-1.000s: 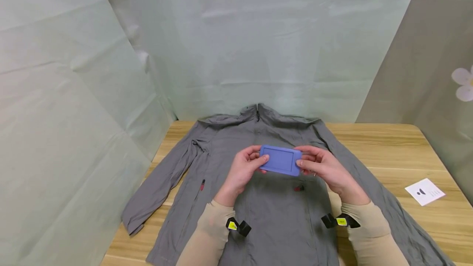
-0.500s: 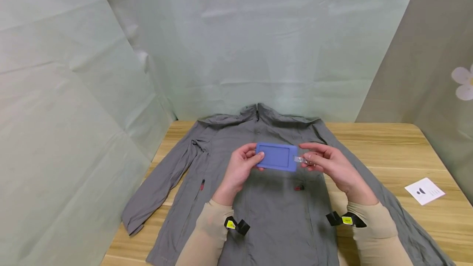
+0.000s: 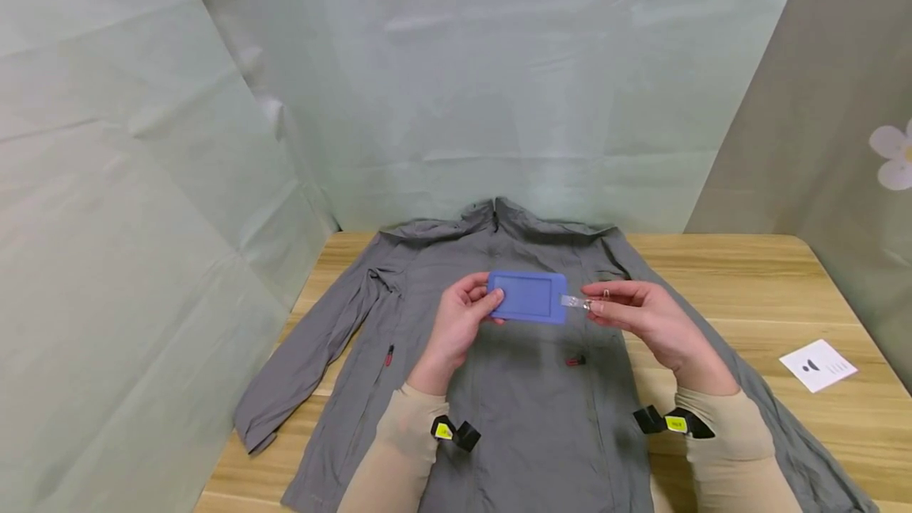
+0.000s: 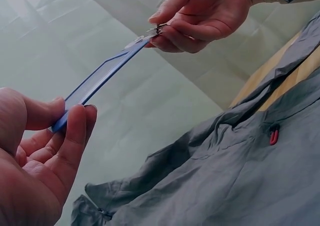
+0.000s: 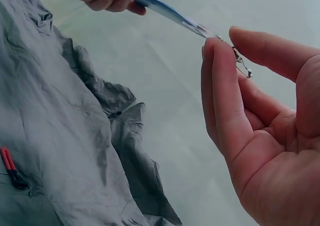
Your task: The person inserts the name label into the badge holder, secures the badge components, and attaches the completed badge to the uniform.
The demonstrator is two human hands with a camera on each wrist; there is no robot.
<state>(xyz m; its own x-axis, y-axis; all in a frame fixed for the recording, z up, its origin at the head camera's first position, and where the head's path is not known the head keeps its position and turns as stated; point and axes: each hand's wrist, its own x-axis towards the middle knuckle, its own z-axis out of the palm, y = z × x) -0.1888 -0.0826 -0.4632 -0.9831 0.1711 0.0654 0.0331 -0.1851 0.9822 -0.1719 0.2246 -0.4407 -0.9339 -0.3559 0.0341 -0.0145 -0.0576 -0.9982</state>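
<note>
A blue badge holder (image 3: 529, 298) is held up level over the jacket, its recessed frame facing the head camera. My left hand (image 3: 459, 319) pinches its left end, thumb on the front face and fingers behind. From its right end runs a short clear strap (image 3: 572, 302) with a small metal clip (image 5: 240, 60). My right hand (image 3: 648, 319) has the clip between thumb and fingertips, as the left wrist view also shows. Below both hands a grey jacket (image 3: 527, 418) lies spread out, front up, collar at the far side, with red zip pulls (image 3: 575, 360).
The jacket covers much of the wooden table (image 3: 720, 275), its sleeves spread to both sides. On the right lies a white card (image 3: 818, 366) with a dark print. Pale sheeting (image 3: 527, 101) rises as walls behind and at the left.
My right hand has left the holder's right end, moved slightly right and taken the clip, so the clear strap now shows. My left hand and the holder have shifted a little left and up.
</note>
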